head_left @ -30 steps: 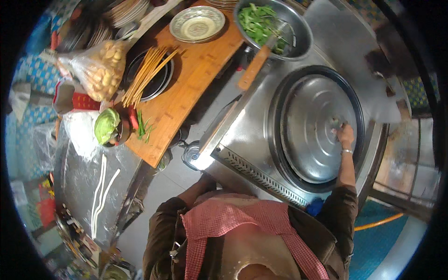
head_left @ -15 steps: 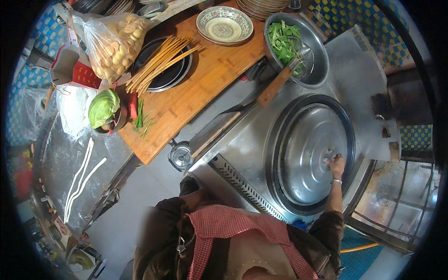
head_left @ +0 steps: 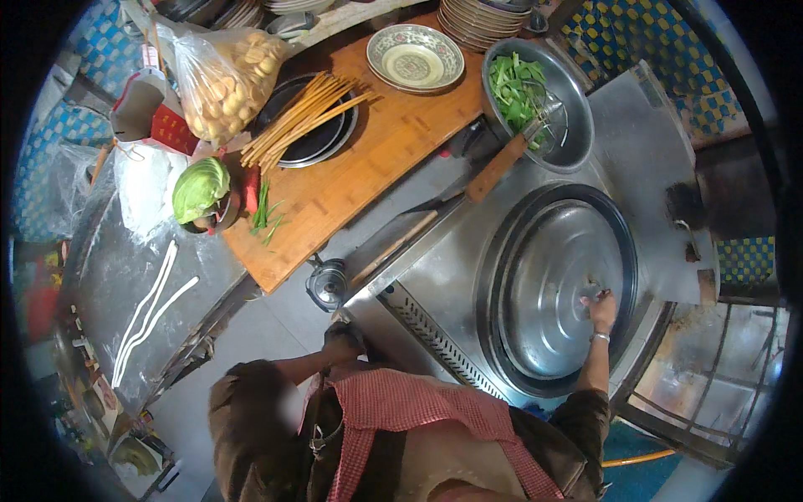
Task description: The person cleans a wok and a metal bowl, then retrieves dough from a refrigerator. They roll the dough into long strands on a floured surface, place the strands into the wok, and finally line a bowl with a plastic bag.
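Observation:
A large round metal lid (head_left: 548, 284) covers the pot set into the steel stove. My right hand (head_left: 601, 311), with a bracelet at the wrist, is closed on the small knob at the lid's near right side. The lid lies inside a dark ring (head_left: 629, 243). My left hand (head_left: 343, 341) is low in shadow by the stove's front left corner; its fingers are too dark to make out. Just beyond it, a small silver-and-black pot-like vessel (head_left: 327, 283) is beside the stove.
Leafy greens and a wooden-handled strainer (head_left: 498, 161) rest in a metal bowl (head_left: 577, 125). The wooden board (head_left: 335, 201) carries chopsticks (head_left: 297, 121), patterned bowls (head_left: 416, 57) and green stalks (head_left: 263, 209). Two dough strands (head_left: 150, 309) lie on the floured counter at left.
My left forearm has swung outward to the left, and more of it shows. My right hand stays on the lid knob; the lid remains down. The whole view has shifted slightly.

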`<action>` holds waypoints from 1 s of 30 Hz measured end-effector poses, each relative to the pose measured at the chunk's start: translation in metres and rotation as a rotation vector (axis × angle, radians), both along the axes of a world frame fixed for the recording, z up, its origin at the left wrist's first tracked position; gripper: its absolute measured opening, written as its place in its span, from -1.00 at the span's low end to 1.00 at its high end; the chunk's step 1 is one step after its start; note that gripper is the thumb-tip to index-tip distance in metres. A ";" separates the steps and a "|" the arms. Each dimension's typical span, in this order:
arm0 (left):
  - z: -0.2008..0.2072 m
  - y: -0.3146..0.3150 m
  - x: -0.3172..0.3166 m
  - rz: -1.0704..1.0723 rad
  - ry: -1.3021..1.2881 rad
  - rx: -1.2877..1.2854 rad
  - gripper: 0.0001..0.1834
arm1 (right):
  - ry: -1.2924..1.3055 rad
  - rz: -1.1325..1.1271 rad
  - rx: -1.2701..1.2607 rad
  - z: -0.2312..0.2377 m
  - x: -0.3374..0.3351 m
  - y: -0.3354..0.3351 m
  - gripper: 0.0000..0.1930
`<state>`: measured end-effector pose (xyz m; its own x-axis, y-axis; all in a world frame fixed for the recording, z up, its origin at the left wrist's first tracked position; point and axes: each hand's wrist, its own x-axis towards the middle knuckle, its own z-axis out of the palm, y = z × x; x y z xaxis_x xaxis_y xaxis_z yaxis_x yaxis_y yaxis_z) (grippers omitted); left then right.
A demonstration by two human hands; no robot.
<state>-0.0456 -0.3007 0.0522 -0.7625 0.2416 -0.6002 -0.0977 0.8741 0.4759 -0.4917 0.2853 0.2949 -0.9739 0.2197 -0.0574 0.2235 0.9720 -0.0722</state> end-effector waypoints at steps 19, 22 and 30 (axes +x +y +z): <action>0.190 -0.214 -0.307 1.747 0.312 1.554 -0.66 | 0.024 -0.108 0.040 0.018 0.015 -0.031 -0.45; 0.193 -0.222 -0.317 1.741 0.340 1.577 -0.68 | 0.038 -0.088 0.027 0.013 0.016 -0.026 -0.47; 0.244 -0.122 -0.217 1.341 0.451 0.988 -0.64 | 0.018 -0.154 0.050 0.013 0.018 -0.023 -0.47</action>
